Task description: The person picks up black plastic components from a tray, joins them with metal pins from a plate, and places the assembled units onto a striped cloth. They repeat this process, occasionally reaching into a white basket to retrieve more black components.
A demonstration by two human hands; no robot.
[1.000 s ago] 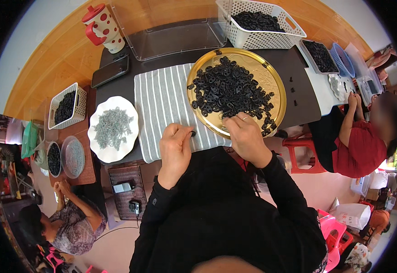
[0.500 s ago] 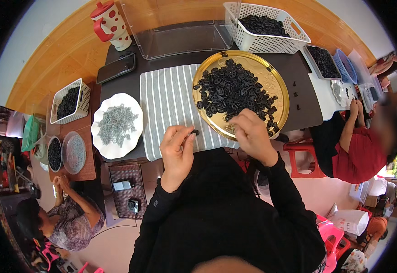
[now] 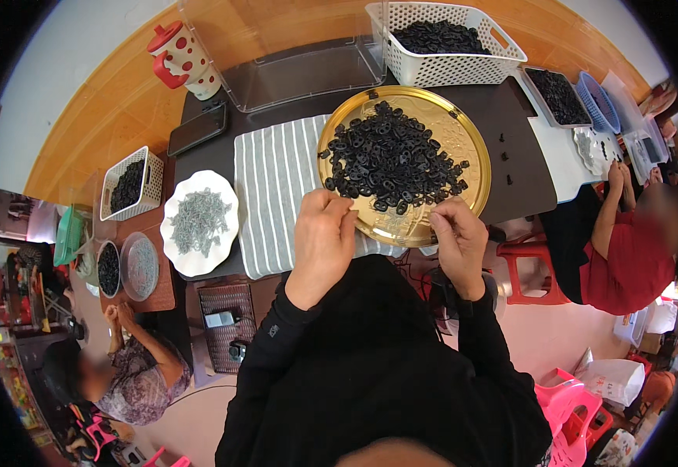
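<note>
My left hand is closed at the near-left rim of the round gold tray, thumb and forefinger pinched. Whatever lies between those fingertips is too small to make out. Over the tray's near-right edge, my right hand is also closed in a pinch, with a dark spot at the fingertips that I cannot name. A heap of small black plastic pieces with holes covers much of the tray. Left of the tray lies a grey-and-white striped cloth. A white scalloped plate holds many small silvery metal pieces.
Behind stand a white basket of black pieces, a clear plastic box and a spotted tumbler. A phone lies at left. Co-workers sit on both sides: a person in red and one in a patterned top.
My left hand has moved right and forward to the tray rim; the black piece at its fingers no longer shows. The right hand has drawn back from the heap, toward the right. The view has shifted slightly.
</note>
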